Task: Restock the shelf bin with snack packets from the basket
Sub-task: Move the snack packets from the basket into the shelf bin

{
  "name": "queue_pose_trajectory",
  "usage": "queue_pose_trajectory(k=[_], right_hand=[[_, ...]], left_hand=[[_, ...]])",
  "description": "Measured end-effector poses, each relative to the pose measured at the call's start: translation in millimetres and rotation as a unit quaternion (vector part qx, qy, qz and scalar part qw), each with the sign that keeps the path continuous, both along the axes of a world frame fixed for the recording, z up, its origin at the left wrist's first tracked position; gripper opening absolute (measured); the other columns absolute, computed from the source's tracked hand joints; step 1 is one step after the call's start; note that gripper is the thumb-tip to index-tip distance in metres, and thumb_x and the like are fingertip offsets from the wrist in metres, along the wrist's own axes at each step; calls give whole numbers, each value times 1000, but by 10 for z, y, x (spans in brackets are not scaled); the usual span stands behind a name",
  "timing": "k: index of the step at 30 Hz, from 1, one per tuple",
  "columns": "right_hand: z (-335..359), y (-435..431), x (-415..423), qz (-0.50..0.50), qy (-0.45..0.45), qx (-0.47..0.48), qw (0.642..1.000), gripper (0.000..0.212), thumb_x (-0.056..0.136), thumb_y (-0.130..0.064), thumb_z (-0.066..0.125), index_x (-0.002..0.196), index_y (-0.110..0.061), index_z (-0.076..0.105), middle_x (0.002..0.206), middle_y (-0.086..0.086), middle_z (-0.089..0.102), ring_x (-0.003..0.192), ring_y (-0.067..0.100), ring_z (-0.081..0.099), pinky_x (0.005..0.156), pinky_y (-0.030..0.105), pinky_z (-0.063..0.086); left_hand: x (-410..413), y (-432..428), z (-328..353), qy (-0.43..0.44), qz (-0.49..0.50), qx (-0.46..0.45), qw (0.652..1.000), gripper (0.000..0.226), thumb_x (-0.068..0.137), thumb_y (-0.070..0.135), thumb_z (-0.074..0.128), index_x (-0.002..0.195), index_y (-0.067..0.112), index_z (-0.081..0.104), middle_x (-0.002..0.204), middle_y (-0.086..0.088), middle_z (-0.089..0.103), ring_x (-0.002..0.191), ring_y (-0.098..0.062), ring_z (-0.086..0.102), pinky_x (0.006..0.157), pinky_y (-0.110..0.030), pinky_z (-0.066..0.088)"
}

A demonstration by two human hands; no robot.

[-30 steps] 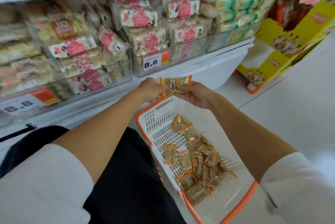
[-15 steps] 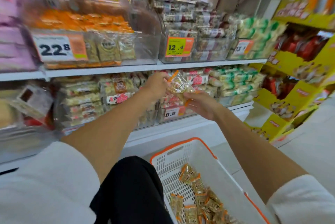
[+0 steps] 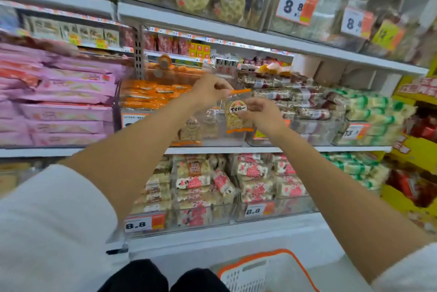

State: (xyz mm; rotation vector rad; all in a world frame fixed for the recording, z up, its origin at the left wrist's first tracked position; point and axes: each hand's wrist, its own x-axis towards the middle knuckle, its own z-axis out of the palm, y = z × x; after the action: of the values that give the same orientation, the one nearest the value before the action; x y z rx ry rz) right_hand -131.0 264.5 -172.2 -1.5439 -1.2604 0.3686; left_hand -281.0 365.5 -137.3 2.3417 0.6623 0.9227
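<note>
The packet (image 3: 234, 114) hangs upright between both hands, in front of the clear bin (image 3: 220, 141) on the middle shelf (image 3: 236, 149). The left hand (image 3: 209, 89) has its fingers clamped on the packet's orange top edge. The right hand (image 3: 261, 115) has its fingers pinched on the packet's right side. Just behind and below the fingers, similar packets stand in the bin. Well below both hands, the basket (image 3: 257, 257) shows its orange rim at the bottom of the view.

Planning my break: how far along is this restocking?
Done: the clear plastic shelf bin already holds stacked orange packets. In hand: left hand and right hand pinch one orange-edged clear snack packet at it. Left: unclear; the white orange-rimmed basket shows none of its contents.
</note>
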Motion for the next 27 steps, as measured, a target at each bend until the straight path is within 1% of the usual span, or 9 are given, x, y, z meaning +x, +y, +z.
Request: queue_pose_trajectory(k=[6, 8, 11, 13, 14, 17, 20, 23, 27], right_hand=[[319, 618, -12, 5, -33, 32, 999, 19, 78, -6, 79, 93, -7, 67, 79, 0, 64, 67, 5, 58, 61, 14, 48], [277, 759, 24, -5, -40, 4, 999, 20, 76, -7, 80, 89, -7, 66, 79, 1, 63, 69, 10, 58, 63, 17, 49], [139, 957, 128, 1, -65, -95, 993, 29, 77, -8, 80, 95, -10, 59, 93, 4, 57, 87, 17, 56, 75, 32, 47], [46, 1075, 181, 11, -102, -149, 983, 28, 80, -8, 78, 99, -10, 57, 88, 3, 54, 86, 19, 56, 79, 41, 49], [9, 1110, 190, 10, -128, -167, 977, 20, 81, -9, 76, 86, -12, 57, 79, 3, 54, 77, 18, 56, 77, 41, 50], [-22, 1169, 175, -9, -193, -226, 955, 33, 86, -22, 72, 62, -10, 52, 63, 11, 50, 61, 19, 51, 59, 31, 45], [3, 1213, 178, 6, -145, -295, 944, 20, 88, -20, 70, 80, -5, 59, 78, 16, 62, 68, 24, 62, 69, 34, 58], [34, 1210, 171, 19, -129, -336, 933, 17, 88, -14, 70, 93, 2, 68, 93, 23, 71, 81, 31, 68, 84, 42, 57], [26, 1181, 176, 22, -146, -313, 938, 18, 88, -11, 69, 96, 4, 66, 98, 23, 72, 91, 33, 71, 80, 44, 60]], left_hand=[[-132, 446, 291, -97, 34, -100, 990, 15, 91, 10, 66, 102, 2, 70, 87, -2, 66, 76, -12, 62, 65, -21, 56], [-91, 570, 239, -71, 43, -111, 990, 15, 89, 7, 68, 102, 2, 70, 92, -3, 66, 79, -15, 65, 73, -31, 59], [15, 746, 74, 9, 55, -72, 996, 18, 87, 5, 70, 103, -1, 72, 88, -7, 68, 66, -2, 61, 60, -15, 49], [85, 852, -41, 65, 62, -53, 995, 18, 85, 7, 72, 103, 1, 74, 104, -12, 71, 85, -10, 64, 72, -18, 49], [110, 895, -90, 89, 64, -55, 992, 18, 85, 8, 72, 103, 2, 74, 111, -13, 70, 97, -16, 64, 82, -23, 49], [147, 975, -171, 166, 76, -49, 982, 17, 87, 8, 70, 103, 6, 74, 118, -11, 68, 112, -24, 60, 95, -31, 47], [157, 1037, -229, 186, 74, -41, 979, 17, 88, 5, 68, 104, 5, 74, 120, -12, 67, 114, -26, 59, 95, -33, 47], [176, 1042, -270, 189, 88, -22, 978, 17, 89, 7, 67, 104, 5, 75, 121, -11, 67, 113, -27, 59, 93, -32, 47], [187, 1020, -296, 189, 100, -23, 977, 16, 91, 7, 65, 103, 3, 75, 118, -11, 68, 111, -26, 60, 96, -37, 48]])
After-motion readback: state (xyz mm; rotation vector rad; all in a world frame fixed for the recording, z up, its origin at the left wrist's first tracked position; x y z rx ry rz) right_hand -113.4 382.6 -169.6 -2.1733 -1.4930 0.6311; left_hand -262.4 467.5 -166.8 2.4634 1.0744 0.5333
